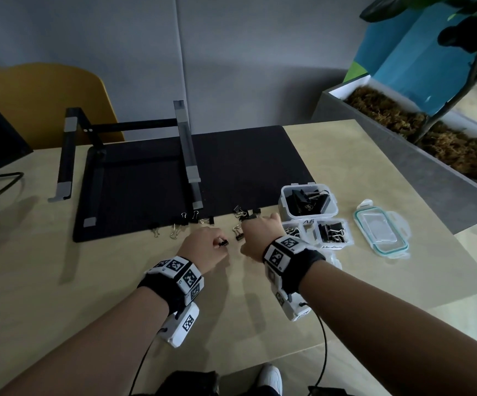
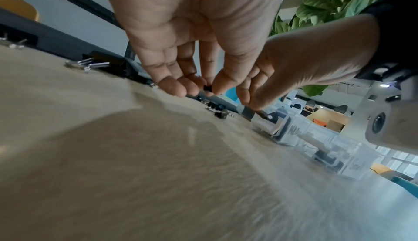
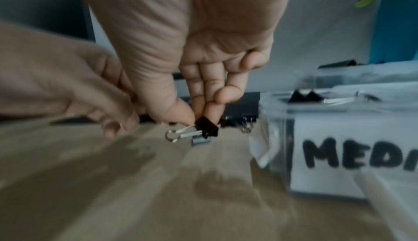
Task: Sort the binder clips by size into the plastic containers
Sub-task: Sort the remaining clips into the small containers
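We pinch a small binder clip (image 1: 223, 242) in our left hand (image 1: 203, 248), and another clip (image 3: 207, 126) in our right hand (image 1: 261, 237), both just left of the medium container (image 1: 333, 234) on the bench (image 1: 60, 281).

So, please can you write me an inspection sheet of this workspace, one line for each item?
Surface: pale wood table with a black mat.
Job's things: loose clips along the mat's near edge; three open containers hold clips, one labelled medium.
Clutter: a container lid, a black laptop stand.
Grippers: left hand pinches a small clip; right hand pinches a clip.
Cables: black wrist leads, a cable far left.
Surroundings: yellow chair, planter.
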